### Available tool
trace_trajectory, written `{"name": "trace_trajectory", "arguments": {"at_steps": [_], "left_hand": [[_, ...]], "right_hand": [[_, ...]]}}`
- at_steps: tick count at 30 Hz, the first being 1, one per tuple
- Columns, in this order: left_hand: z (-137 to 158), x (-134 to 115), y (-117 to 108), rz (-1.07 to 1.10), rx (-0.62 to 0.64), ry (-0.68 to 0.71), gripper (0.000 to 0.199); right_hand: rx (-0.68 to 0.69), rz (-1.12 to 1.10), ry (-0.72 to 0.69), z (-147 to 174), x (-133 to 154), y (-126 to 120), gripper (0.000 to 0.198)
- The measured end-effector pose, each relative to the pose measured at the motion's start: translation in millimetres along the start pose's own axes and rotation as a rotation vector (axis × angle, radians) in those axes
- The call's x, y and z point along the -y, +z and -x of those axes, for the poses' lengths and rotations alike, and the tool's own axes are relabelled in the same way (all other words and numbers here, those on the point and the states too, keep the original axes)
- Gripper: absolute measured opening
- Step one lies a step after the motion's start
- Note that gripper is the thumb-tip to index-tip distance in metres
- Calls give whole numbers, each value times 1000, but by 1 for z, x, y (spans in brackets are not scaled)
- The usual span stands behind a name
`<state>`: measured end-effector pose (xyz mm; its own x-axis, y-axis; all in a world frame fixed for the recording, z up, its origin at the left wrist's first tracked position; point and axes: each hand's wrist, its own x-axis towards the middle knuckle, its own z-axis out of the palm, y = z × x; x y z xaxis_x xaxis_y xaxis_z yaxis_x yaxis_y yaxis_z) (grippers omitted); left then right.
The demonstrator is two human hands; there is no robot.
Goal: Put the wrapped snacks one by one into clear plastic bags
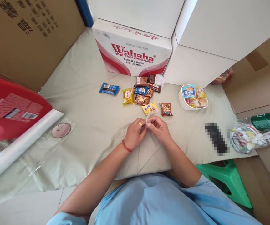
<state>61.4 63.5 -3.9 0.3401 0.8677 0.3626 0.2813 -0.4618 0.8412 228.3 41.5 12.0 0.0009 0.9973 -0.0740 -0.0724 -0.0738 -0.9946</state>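
- Keep left hand (136, 132) and right hand (158, 128) close (both pinching thin clear plastic film (148, 117)).
- Tug gently, short of yellow rectangular snack packet (150, 108) just beyond.

The bare left forearm (99, 175) and right forearm (184, 164) slant inward ahead of the torso, wrists apart. The left grip (135, 132) and right grip (158, 128) meet at the fingertips, each thumb pinched against curled fingers, backs facing up.
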Motion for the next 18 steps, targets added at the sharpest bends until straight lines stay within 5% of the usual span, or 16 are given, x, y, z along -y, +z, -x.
{"name": "trace_trajectory", "arguments": {"at_steps": [5,10,14,18], "left_hand": [[-2,-7,-3,131,74,12,19],[-8,7,-8,288,-142,-254,33],[-16,18,-18,711,-384,-487,38],[-21,16,-27,1018,-404,-563,41]], "right_hand": [[-2,128,-100,-1,1,-4,26],[-81,134,-122,-2,-1,-10,22],[-208,-48,-35,-4,0,-15,24],[-113,-81,38,-4,0,-19,33]]}}
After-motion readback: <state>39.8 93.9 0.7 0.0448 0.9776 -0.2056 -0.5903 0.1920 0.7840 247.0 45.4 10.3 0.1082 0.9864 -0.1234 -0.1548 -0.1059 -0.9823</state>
